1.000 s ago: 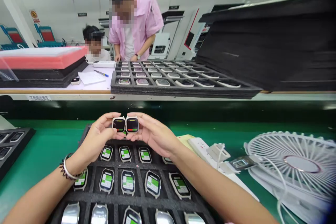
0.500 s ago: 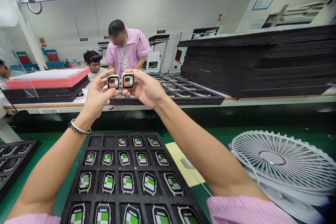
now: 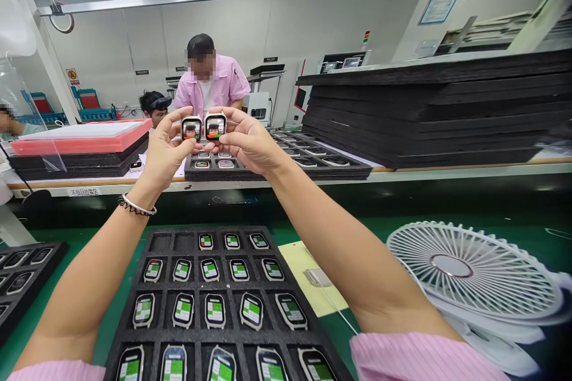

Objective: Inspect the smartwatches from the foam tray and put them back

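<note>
Two smartwatches without straps are held up side by side, screens lit and facing me. My left hand [image 3: 167, 146] pinches the left smartwatch [image 3: 191, 128] between thumb and fingers. The right smartwatch [image 3: 215, 127] is gripped by my right hand [image 3: 250, 140], its thumb on the lower edge of the screen. Below my arms lies a black foam tray [image 3: 201, 286] with rows of watches, most showing green and white screens. Two compartments at its far left corner hold no watch.
A white fan [image 3: 473, 268] stands on the right, near a yellow sheet [image 3: 290, 256] with a cable. Another foam tray [image 3: 277, 174] of watches lies on the shelf ahead, beside a tall stack of black foam [image 3: 370, 119]. Two people are beyond the shelf.
My right thumb has come down onto the lower edge of its watch's screen. Both watches have risen slightly, and the camera view has shifted a little.
</note>
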Motion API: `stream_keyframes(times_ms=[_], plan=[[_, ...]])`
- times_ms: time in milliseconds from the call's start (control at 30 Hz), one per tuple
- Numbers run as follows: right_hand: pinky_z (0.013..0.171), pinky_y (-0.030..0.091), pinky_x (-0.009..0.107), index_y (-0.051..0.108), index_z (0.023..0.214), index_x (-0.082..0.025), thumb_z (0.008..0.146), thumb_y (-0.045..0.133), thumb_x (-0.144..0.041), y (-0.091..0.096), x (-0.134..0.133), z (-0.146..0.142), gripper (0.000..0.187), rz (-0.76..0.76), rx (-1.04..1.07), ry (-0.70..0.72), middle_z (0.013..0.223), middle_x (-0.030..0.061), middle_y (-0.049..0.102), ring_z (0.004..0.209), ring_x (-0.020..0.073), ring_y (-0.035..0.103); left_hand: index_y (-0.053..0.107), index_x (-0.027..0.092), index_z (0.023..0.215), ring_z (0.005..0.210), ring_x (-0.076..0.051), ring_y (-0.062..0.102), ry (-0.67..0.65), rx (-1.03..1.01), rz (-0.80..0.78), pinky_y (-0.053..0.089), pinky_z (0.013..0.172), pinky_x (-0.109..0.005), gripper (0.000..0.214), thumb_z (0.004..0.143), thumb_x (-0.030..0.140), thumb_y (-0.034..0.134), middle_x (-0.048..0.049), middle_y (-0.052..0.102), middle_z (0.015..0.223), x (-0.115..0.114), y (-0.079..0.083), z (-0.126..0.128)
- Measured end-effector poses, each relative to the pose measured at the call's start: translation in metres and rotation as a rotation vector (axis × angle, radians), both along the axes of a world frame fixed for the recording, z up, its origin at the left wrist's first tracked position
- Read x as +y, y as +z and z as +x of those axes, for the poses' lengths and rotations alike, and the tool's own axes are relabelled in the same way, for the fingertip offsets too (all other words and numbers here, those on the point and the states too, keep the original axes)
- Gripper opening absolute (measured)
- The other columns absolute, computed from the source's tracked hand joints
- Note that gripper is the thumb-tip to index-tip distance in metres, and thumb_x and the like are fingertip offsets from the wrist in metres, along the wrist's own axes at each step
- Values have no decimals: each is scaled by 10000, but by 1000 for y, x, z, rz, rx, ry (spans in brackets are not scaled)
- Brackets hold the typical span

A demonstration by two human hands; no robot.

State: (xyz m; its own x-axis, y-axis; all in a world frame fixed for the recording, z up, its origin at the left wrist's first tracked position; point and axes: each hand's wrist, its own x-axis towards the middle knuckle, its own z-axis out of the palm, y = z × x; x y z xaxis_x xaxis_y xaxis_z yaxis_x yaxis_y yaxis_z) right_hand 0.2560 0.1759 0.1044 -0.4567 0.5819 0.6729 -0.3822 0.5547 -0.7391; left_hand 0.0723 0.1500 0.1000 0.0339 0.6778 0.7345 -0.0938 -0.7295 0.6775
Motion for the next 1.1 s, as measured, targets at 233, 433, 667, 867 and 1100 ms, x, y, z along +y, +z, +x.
stream_keyframes(times_ms=[233,433,667,867,1100], plan=[[746,594,282,532,1206,-191,709,722,-164,6,-4,0,533,5,-6,4,972,19,686,779,166,714,632,243,1174,771,-142,637,-6,2,8,558,732,-281,570,644,172,828,-49,653,1048,-5,4,1],[768,601,290,536,1231,-180,725,765,-204,11,-8,2,555,18,-36,2,995,24,700,798,166,721,624,248,1157,741,-129,626,-5,22,74,549,682,-259,535,662,194,822,-35,647,988,-3,7,-2],[758,592,264,523,1247,-169,748,798,-210,17,-6,4,572,66,-39,57,1022,36,694,806,161,727,631,263,1148,686,-123,632,7,23,134,569,648,-247,539,656,204,843,-4,651,878,3,12,-3],[744,593,260,523,1254,-178,773,816,-249,11,-9,3,568,59,-34,70,973,19,696,793,155,727,641,247,1118,635,-109,628,7,-11,116,556,602,-230,514,648,188,842,4,654,857,-4,8,-1],[732,584,238,524,1248,-178,769,754,-151,-56,-25,4,532,-150,-32,110,931,12,715,783,142,729,613,225,1188,658,-108,678,-34,7,-168,604,669,-240,576,655,182,825,6,661,907,-32,-53,-5]])
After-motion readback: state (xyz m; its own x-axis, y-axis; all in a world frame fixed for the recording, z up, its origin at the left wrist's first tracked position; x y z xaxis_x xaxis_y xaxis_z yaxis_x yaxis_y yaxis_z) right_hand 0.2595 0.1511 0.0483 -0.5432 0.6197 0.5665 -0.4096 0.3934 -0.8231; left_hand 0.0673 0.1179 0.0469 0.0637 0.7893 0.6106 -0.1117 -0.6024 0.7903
